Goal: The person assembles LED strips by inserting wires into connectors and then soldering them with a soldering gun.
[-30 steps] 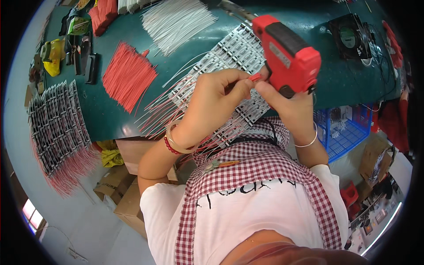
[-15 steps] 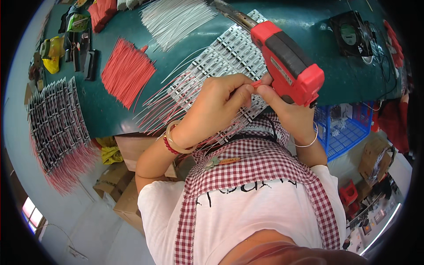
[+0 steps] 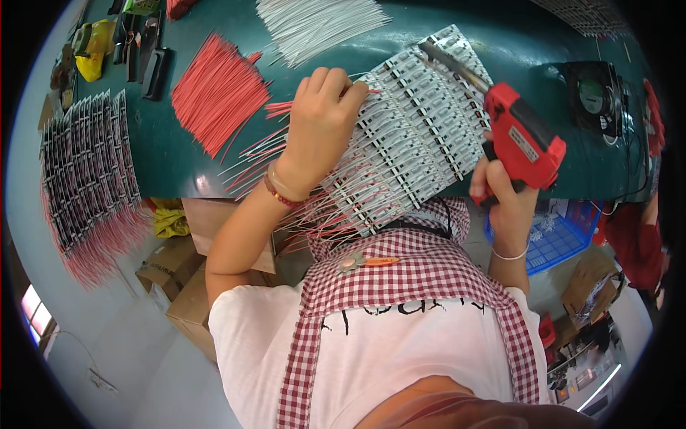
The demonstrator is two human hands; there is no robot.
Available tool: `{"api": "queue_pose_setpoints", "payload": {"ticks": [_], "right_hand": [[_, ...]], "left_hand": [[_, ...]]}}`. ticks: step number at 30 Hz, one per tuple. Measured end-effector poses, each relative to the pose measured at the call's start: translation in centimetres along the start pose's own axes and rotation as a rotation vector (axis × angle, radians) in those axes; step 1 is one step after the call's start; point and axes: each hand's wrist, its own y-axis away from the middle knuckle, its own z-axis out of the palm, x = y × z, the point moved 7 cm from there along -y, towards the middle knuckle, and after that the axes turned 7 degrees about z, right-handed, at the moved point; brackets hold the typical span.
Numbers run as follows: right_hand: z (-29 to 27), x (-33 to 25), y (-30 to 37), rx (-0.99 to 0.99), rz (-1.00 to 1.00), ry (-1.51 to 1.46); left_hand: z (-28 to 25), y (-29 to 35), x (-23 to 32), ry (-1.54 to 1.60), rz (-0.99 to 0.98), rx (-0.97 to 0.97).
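Observation:
My left hand [image 3: 320,121] is closed around a small bunch of red wires [image 3: 279,109]. Their ends stick out on both sides of it, above the upper left part of a white circuit-board panel [image 3: 429,118]. Rows of small parts cover that panel, and red and white wires trail from its left side. In my right hand [image 3: 506,196] is a red and black soldering gun [image 3: 520,136], gripped by its handle. Its metal barrel points up and left over the far part of the panel. The near corner of the panel meets my checked apron [image 3: 400,275].
A pile of red wires [image 3: 220,93] and a pile of white wires [image 3: 318,25] lie on the green table [image 3: 179,161]. Far left hang stacked boards with wires [image 3: 89,171]. A black fan [image 3: 593,96] stands at the right, a blue basket [image 3: 550,247] below the table's edge.
My hands have moved apart. The left, with the red wires, went up and left; the right lowered the soldering gun to the right. More of the board panel shows now.

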Motion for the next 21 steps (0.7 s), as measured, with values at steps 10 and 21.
{"api": "queue_pose_setpoints", "payload": {"ticks": [10, 21], "right_hand": [[-0.8, 2.6, 1.2, -0.063, 0.066, 0.056], [-1.7, 3.1, 1.6, 0.012, 0.047, 0.265]], "left_hand": [[0.6, -0.5, 0.4, -0.011, 0.053, -0.023], [0.4, -0.7, 1.2, 0.015, 0.036, -0.027]]}}
